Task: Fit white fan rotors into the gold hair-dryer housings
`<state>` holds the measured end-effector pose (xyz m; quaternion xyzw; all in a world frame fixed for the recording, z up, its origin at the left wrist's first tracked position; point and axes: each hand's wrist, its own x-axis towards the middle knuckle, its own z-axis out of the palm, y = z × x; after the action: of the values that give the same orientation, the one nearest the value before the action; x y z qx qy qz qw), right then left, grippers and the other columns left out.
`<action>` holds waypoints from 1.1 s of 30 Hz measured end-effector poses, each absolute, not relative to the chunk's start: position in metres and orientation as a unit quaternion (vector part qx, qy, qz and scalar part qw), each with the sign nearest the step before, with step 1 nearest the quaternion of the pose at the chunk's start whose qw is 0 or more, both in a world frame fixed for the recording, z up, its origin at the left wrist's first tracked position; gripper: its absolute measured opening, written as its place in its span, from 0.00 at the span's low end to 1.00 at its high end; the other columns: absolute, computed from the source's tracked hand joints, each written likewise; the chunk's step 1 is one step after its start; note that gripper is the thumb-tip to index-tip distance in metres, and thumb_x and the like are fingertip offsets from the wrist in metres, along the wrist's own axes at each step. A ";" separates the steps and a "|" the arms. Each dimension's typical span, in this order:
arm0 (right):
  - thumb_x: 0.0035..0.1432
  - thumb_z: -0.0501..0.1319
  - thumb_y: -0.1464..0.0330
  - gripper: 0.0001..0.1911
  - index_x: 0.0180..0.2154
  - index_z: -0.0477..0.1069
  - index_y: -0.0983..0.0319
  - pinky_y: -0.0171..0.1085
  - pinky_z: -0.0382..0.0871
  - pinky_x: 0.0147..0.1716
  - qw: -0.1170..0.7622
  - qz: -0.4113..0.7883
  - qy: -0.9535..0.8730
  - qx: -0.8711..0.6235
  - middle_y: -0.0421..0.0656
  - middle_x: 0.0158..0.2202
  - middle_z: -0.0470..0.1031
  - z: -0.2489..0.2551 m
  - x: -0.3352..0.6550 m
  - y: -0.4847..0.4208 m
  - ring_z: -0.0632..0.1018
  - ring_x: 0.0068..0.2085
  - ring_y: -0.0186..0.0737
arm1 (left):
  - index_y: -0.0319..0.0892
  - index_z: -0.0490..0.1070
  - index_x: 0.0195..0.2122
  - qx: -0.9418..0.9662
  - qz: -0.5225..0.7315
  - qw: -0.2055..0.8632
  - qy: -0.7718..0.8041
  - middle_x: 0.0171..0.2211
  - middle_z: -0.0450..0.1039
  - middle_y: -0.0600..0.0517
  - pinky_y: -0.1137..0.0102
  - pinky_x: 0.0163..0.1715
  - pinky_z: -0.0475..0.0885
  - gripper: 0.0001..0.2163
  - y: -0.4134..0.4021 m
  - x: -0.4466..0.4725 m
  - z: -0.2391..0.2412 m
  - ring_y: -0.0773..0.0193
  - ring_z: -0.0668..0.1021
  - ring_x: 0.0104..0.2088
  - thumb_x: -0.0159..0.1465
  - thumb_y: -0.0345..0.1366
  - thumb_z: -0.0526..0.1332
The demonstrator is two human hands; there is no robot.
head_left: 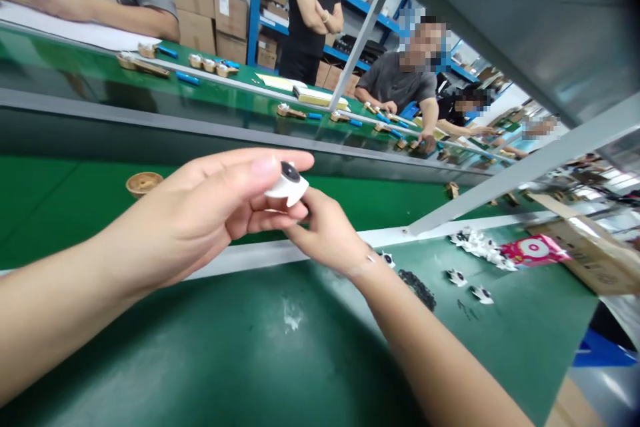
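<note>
Between the thumb and fingers of my left hand (200, 203) is a small white plastic part (295, 191) with a round black piece (290, 172) on top. Just below it, my right hand (330, 230) is closed, its fingertips close to the part's underside. A dark bit shows at those fingertips, too small to name, and the left fingers partly hide them. Similar white-and-black parts (481, 294) lie on the green bench (225, 353) to the right, near a pile of small black pieces (418, 289).
A heap of white parts (480, 247) lies beside a pink packet (537, 250) and a cardboard box (585, 253). Beyond the bench runs a green belt (75, 213) with a brown bowl-shaped piece (144, 183). A slanted metal post (500, 173) rises at right. Several people are across the line.
</note>
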<state>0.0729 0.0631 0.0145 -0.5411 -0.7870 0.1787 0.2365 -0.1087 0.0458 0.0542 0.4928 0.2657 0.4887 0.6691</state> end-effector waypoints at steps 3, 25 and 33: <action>0.54 0.68 0.71 0.23 0.49 0.64 0.58 0.34 0.77 0.44 0.388 0.384 -0.684 -0.484 0.42 0.46 0.79 0.014 0.103 0.025 0.81 0.44 0.35 | 0.50 0.79 0.49 0.528 0.437 0.668 0.291 0.37 0.81 0.55 0.80 0.39 0.78 0.14 0.045 -0.111 0.051 0.69 0.82 0.37 0.62 0.43 0.68; 0.55 0.72 0.68 0.28 0.56 0.72 0.45 0.37 0.80 0.46 0.467 0.365 -0.678 -0.435 0.39 0.51 0.79 0.016 0.121 -0.025 0.82 0.46 0.40 | 0.41 0.77 0.34 0.629 0.400 0.582 0.325 0.32 0.77 0.56 0.72 0.37 0.79 0.18 0.030 -0.090 0.026 0.65 0.80 0.33 0.42 0.31 0.79; 0.54 0.73 0.70 0.29 0.57 0.72 0.54 0.34 0.78 0.49 0.437 0.163 -0.775 -0.426 0.42 0.52 0.78 0.010 0.125 -0.019 0.80 0.50 0.38 | 0.45 0.82 0.32 0.533 0.379 0.671 0.349 0.29 0.81 0.57 0.77 0.34 0.79 0.13 0.029 -0.086 0.017 0.66 0.83 0.31 0.45 0.27 0.78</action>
<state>0.1253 -0.0192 0.0101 -0.4262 -0.7750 0.1628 0.4373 -0.0857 0.0289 0.0169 0.5330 0.3488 0.3794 0.6711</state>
